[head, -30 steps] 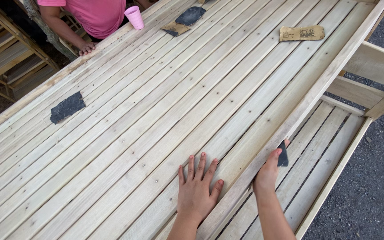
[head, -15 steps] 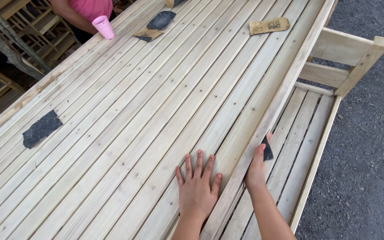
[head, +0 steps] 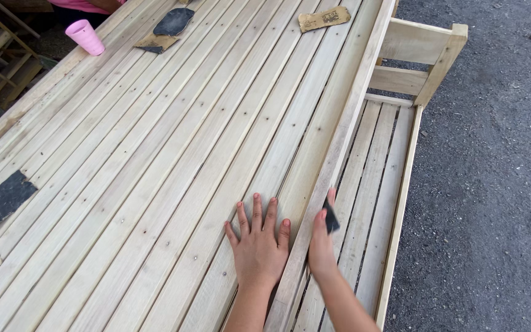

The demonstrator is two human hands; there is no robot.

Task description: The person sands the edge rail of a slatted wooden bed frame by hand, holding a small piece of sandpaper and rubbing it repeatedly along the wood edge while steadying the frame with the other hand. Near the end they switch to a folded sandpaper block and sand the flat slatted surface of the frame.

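Note:
My left hand (head: 258,243) lies flat, fingers spread, on the pale slatted wooden tabletop (head: 173,141) near its right edge. My right hand (head: 321,243) is pressed against the outer side of the table's edge rail (head: 345,129), pinching a small dark piece of sandpaper (head: 330,216) between thumb and fingers. The sandpaper sits against the rail's side face.
An attached slatted bench (head: 382,178) runs below the rail on the right, beside dark gravel ground (head: 499,184). On the table lie dark sandpaper sheets (head: 2,200) (head: 173,21), brown-backed sheets (head: 323,18) (head: 155,43) and a pink cup (head: 85,37). Another person in pink stands at the far end.
The view has shifted, so the table sits further left in frame. My right hand with the sandpaper stays on the rail's side, slightly shifted along it; my left hand stays flat.

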